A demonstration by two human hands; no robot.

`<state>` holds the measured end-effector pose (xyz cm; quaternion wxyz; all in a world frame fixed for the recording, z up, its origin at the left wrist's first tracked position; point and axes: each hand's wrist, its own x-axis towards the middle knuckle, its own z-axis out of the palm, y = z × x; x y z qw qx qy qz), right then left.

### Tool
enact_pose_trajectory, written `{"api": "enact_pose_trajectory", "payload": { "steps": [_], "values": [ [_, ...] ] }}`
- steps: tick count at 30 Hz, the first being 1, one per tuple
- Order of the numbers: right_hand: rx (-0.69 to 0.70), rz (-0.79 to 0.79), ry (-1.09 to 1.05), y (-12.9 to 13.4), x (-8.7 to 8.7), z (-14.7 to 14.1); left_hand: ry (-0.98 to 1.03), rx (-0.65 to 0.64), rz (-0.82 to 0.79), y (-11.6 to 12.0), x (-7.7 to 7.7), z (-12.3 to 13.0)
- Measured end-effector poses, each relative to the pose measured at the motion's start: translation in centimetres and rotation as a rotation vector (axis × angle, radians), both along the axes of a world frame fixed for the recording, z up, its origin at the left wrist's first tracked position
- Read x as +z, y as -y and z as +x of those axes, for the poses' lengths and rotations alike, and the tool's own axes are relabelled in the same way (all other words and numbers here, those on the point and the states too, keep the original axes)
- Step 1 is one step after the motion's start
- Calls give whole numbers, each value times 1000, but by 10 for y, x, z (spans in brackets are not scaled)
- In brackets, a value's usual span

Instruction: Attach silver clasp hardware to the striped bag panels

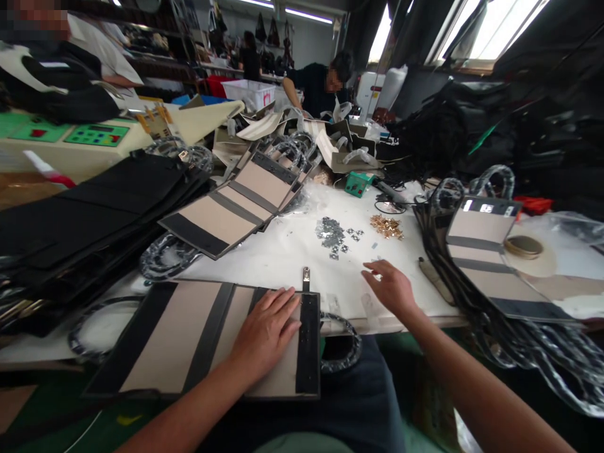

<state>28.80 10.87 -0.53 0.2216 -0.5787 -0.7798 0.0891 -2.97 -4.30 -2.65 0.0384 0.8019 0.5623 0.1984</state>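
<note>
Lying spread on the panel [163, 340] is the left hand [267, 333]; the right hand [391, 288] hovers, loosely open.

Find plates [330, 233] on the table [264, 267], left of metal bits [387, 226] (a box [359, 184] behind both), with bag panels [231, 211] stacked left and right.

Small metal plates [330, 233] look dull grey; brassy clips [387, 226] shine.

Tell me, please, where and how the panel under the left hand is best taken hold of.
The panel is probably best pinched at its near edge from the wearer's side, thumb above, fingers beneath: it lies flat, and that edge juts past the table.
</note>
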Motion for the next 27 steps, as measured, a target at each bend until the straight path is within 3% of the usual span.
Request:
{"api": "enact_pose_trajectory", "payload": {
  "steps": [3, 7, 17, 23, 27],
  "values": [
    [-158, -83, 198, -29, 1, 44, 8, 7, 9, -1, -3, -1],
    [-175, -136, 245, -43, -6, 70, 43, 13, -13, -1, 0, 1],
    [-211, -62, 359, -44, -6, 73, 83, 11, -119, -2, 18, 1],
    [-263, -90, 186, -47, 5, 73, 131, 15, -106, 0, 16, 1],
    [-247, -61, 20, -38, 18, 50, 149, 18, -128, 0, 18, -1]
  ]
}}
